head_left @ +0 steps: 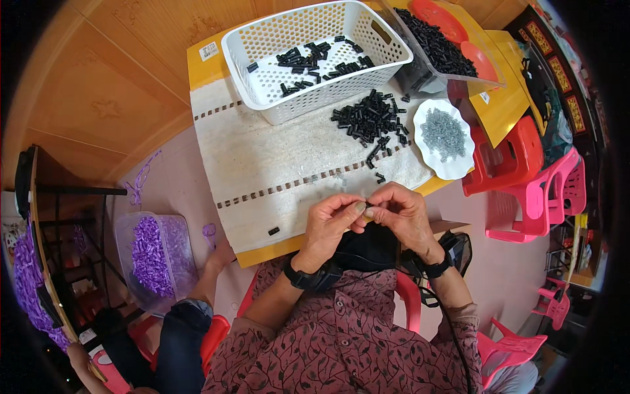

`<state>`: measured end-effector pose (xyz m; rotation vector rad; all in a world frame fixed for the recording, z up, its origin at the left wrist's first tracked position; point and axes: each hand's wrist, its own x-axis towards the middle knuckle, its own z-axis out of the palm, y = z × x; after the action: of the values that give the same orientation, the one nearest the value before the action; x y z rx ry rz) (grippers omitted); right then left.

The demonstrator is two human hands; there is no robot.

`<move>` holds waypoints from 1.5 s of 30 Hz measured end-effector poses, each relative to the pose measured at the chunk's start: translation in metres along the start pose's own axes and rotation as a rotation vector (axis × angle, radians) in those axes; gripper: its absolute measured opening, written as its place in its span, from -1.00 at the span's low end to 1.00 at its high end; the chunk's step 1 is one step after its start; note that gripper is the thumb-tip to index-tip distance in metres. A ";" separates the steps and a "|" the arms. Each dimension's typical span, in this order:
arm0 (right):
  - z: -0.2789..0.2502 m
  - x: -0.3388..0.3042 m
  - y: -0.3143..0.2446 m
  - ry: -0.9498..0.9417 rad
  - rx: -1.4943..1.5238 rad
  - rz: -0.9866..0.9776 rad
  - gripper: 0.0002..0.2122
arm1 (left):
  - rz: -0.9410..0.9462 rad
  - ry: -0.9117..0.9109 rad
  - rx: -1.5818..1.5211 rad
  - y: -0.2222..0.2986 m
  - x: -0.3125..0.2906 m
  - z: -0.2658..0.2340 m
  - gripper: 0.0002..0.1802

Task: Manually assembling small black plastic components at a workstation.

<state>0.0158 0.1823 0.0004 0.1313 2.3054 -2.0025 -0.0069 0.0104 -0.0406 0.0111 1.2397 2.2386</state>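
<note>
From your fingertips, a lone black piece lies near nine o'clock; the white basket holding others, eleven. Your left hand pinches a small dark part, mostly hidden. The black pile sits at twelve. Your right hand pinches it too; the white dish of clear pieces sits between one and two.

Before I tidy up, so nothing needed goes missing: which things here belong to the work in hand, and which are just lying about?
Likely in use:
pile of small black cylinders
white scalloped dish of clear grey pieces
white perforated plastic basket
translucent plastic bin of black pieces

Apparently not in use:
translucent plastic tub of purple pieces
red plastic stool
pink plastic seat
</note>
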 end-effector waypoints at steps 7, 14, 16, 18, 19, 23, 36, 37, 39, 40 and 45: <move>-0.013 -0.013 -0.009 -0.045 0.052 0.058 -0.90 | -0.083 -0.069 -0.127 -0.002 -0.005 0.009 -0.77; -0.012 -0.019 -0.007 -0.043 -0.058 0.012 -0.90 | -0.059 -0.070 0.037 -0.006 -0.006 0.013 -0.79; -0.006 -0.015 -0.012 -0.026 -0.005 0.073 -0.91 | -0.029 0.011 -0.014 -0.003 -0.004 0.007 -0.80; -0.002 -0.008 -0.013 -0.010 0.047 0.134 -0.92 | 0.031 0.081 -0.054 0.004 -0.001 0.002 -0.82; 0.000 -0.004 -0.009 0.014 -0.023 0.098 -0.92 | 0.093 0.150 -0.095 0.010 0.000 0.000 -0.84; 0.002 0.004 0.006 0.060 -0.325 -0.100 -0.92 | 0.209 0.263 -0.095 0.030 0.002 -0.010 -0.83; 0.029 0.025 -0.004 0.004 -0.495 -0.215 -0.93 | 0.230 0.331 -0.144 0.042 0.003 -0.025 -0.77; 0.031 0.028 -0.004 -0.003 -0.504 -0.231 -0.93 | 0.231 0.332 -0.145 0.043 0.003 -0.025 -0.77; 0.035 0.034 -0.002 -0.011 -0.514 -0.247 -0.92 | 0.245 0.322 -0.163 0.044 0.003 -0.026 -0.77; 0.036 0.037 -0.001 -0.018 -0.544 -0.267 -0.91 | 0.248 0.324 -0.164 0.044 0.003 -0.027 -0.77; 0.046 0.043 -0.002 -0.018 -0.630 -0.301 -0.89 | 0.237 0.324 -0.174 0.044 0.004 -0.028 -0.78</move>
<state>-0.0272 0.1369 -0.0092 -0.2889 2.9470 -1.2511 -0.0388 -0.0277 -0.0232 -0.2967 1.2551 2.6267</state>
